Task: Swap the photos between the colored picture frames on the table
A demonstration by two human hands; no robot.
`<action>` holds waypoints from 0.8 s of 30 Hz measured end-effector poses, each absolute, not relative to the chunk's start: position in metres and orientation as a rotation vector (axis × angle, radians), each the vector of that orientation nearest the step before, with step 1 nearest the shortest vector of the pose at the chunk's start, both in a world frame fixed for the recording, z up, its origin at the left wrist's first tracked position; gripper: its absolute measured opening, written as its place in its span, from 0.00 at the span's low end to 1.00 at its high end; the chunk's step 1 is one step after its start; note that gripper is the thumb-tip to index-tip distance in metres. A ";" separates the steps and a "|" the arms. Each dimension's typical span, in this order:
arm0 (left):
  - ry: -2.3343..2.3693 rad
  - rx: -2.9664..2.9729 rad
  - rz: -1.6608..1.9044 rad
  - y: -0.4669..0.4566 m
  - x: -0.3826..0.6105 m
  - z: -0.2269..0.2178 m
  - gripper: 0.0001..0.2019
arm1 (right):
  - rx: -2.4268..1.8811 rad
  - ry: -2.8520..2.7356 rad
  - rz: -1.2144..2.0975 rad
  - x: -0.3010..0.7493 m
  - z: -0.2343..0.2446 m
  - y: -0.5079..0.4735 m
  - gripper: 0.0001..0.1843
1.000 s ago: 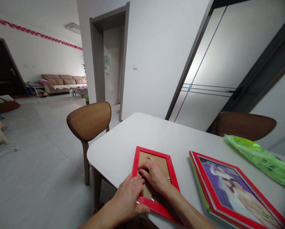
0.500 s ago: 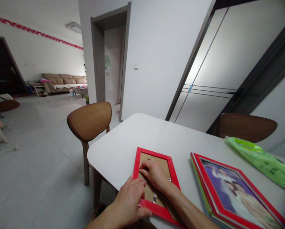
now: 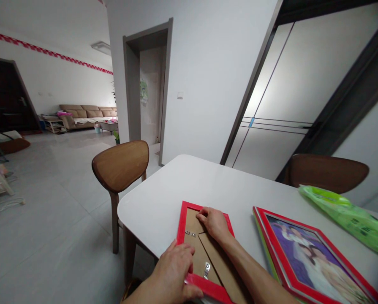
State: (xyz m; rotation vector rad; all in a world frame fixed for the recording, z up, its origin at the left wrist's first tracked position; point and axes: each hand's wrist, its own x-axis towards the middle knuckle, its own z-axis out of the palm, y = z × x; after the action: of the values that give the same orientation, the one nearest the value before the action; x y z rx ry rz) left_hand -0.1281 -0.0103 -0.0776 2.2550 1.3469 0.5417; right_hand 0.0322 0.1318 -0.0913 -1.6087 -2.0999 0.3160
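A red picture frame (image 3: pixel 182 223) lies face down on the white table, its brown backing board (image 3: pixel 203 253) showing. My left hand (image 3: pixel 172 270) grips the frame's lower left corner, fingers over the left side and thumb at the bottom edge. Thumb and fingers of my right hand (image 3: pixel 212 221) are pinched at the far end of the backing, over the spot where a metal clip showed earlier; the fingers hide it. Another metal clip (image 3: pixel 187 232) shows at the left side, and a metal hanger (image 3: pixel 207 268) near the bottom. A stand flap (image 3: pixel 222 257) lies along the backing.
To the right, a red-framed photo (image 3: pixel 315 257) rests on a stack of frames. Behind it lies a green plastic bag (image 3: pixel 350 219). One wooden chair (image 3: pixel 122 166) stands at the table's left, another chair (image 3: pixel 331 171) at the far right. The white table (image 3: pixel 208 177) has rounded corners.
My right hand has moved from the left side of the backing to its far end, uncovering the left clip. My left hand stays on the frame. The view has tilted slightly upward.
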 end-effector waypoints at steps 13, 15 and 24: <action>1.378 2.297 0.525 -0.009 -0.134 -0.077 0.21 | -1.796 -1.908 0.245 0.033 -0.089 0.145 0.10; 1.372 2.327 0.501 -0.008 -0.131 -0.076 0.22 | -1.772 -1.873 0.268 0.033 -0.083 0.142 0.11; 1.251 2.527 0.437 -0.009 -0.098 -0.089 0.10 | -1.552 -1.778 0.494 0.076 -0.057 0.082 0.17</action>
State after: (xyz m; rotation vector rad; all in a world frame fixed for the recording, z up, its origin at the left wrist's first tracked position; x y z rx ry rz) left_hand -0.0977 -0.0092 -0.0894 2.5272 1.2509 0.4371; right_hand 0.0756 0.0822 -0.0574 -1.5524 -1.7780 0.4940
